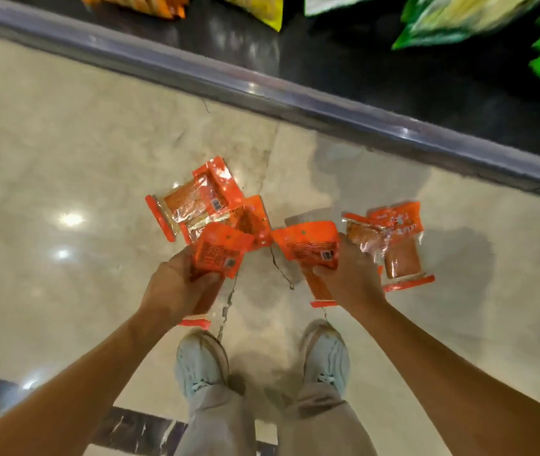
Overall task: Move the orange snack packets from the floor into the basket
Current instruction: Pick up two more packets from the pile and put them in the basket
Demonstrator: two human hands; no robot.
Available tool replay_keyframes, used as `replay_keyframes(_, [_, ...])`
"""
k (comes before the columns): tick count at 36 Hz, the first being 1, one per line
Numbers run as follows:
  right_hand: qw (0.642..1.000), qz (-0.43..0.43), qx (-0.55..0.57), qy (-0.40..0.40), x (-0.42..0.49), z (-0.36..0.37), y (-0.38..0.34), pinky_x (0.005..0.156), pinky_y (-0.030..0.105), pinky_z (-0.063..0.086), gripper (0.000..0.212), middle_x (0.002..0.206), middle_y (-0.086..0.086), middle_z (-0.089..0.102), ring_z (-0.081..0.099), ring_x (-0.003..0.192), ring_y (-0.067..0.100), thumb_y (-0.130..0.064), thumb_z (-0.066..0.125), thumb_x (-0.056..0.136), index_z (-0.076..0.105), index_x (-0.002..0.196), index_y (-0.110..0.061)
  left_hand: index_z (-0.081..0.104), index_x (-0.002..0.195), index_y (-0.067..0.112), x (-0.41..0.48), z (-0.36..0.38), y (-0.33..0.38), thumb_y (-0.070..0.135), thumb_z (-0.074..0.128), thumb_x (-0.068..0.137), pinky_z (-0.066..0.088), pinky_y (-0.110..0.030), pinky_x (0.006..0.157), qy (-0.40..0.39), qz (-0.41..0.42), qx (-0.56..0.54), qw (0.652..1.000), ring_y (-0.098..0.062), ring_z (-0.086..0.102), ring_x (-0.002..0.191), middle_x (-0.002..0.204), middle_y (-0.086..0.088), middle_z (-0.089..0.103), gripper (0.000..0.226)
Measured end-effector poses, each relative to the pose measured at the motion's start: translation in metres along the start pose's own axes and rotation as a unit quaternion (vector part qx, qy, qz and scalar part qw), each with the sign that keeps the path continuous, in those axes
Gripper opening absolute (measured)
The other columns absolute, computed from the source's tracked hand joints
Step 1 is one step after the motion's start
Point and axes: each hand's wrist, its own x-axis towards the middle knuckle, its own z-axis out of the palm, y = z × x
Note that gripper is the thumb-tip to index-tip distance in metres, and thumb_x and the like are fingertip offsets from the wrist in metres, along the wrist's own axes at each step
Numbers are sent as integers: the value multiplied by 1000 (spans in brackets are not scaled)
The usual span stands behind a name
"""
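Several orange snack packets are in the head view, over a glossy beige floor (64, 166). My left hand (176, 284) is shut on an orange packet (219, 251), and further packets (196, 199) fan out just beyond it; whether these rest on the floor or hang from my grip I cannot tell. My right hand (347, 274) is shut on another orange packet (311, 245). More orange packets (390, 241) show to the right of that hand, partly behind it. No basket is in view.
A grey shelf edge (262, 90) runs diagonally across the top, with green (459, 21) and yellow snack bags (255, 8) on the dark shelf behind it. My two pale shoes (199, 360) stand below the hands. A dark floor strip (123, 429) crosses the lower left.
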Motion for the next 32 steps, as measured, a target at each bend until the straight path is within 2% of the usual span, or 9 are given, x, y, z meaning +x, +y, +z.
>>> replay_keyframes(3, [999, -21, 15, 32, -38, -69, -34, 87, 45, 55, 42, 110, 6, 71, 67, 102, 30, -41, 70, 86, 58, 119, -19, 64, 107, 21, -34, -49, 66, 12, 78, 80, 53, -11, 64, -17, 17, -57, 998, 0, 68, 71, 82, 14, 72, 31])
replay_keyframes(6, [996, -46, 42, 70, -90, -152, -70, 84, 46, 57, 42, 104, 6, 74, 70, 94, 28, -50, 67, 87, 61, 116, -20, 61, 105, 19, -87, -109, 149, 22, 75, 82, 45, -3, 46, -24, 41, -63, 997, 10, 64, 63, 84, 5, 70, 28])
replay_keyframes(9, [990, -58, 75, 106, -155, -244, -104, 81, 43, 56, 37, 99, 4, 76, 70, 92, 30, -55, 67, 84, 62, 108, -27, 64, 91, 17, -154, -170, 235, 30, 68, 80, 46, -8, 58, 37, 91, -32, 995, -8, 67, 66, 75, 3, 72, 17])
replay_keyframes(13, [981, -62, 81, 168, -251, -366, -142, 74, 44, 54, 26, 95, 11, 74, 68, 94, 39, -39, 70, 84, 58, 100, -23, 58, 79, 22, -257, -252, 334, 55, 50, 70, 56, -40, 67, 70, 141, -34, 987, -27, 69, 67, 62, -1, 68, 35])
replay_keyframes(17, [961, -83, 108, 242, -352, -473, -168, 72, 44, 53, 14, 91, 10, 74, 69, 90, 38, -33, 63, 87, 58, 95, -22, 62, 84, 34, -347, -320, 419, 46, 59, 72, 54, -28, 66, 95, 214, -19, 972, -17, 70, 70, 66, 8, 70, 17])
replay_keyframes(19, [957, -82, 122, 251, -402, -516, -174, 79, 41, 55, 26, 97, 3, 76, 70, 95, 29, -41, 61, 86, 64, 102, -20, 59, 79, 43, -389, -348, 462, 34, 66, 77, 47, -16, 57, 97, 272, -21, 957, 1, 65, 66, 65, 17, 67, 11])
replay_keyframes(21, [949, -84, 170, 253, -452, -551, -175, 82, 40, 58, 34, 97, -1, 75, 71, 92, 21, -45, 65, 81, 66, 108, -23, 60, 78, 41, -430, -369, 501, 37, 66, 79, 47, -25, 58, 96, 315, -22, 944, 6, 64, 66, 66, 18, 67, 8])
replay_keyframes(25, [919, -90, 170, 345, -551, -603, -167, 76, 39, 59, 45, 89, -2, 76, 72, 85, 20, -65, 61, 74, 65, 100, -28, 64, 86, 26, -499, -391, 565, 40, 63, 77, 53, -40, 66, 92, 394, -16, 914, -18, 69, 72, 74, 2, 73, 17])
replay_keyframes(32, [864, -2, 137, 484, -690, -632, -115, 75, 43, 54, 29, 93, 9, 73, 67, 93, 34, -44, 64, 79, 57, 98, -24, 66, 92, 20, -598, -371, 650, 30, 68, 78, 50, -38, 72, 106, 571, 147, 801, -27, 68, 87, 85, -3, 73, 18])
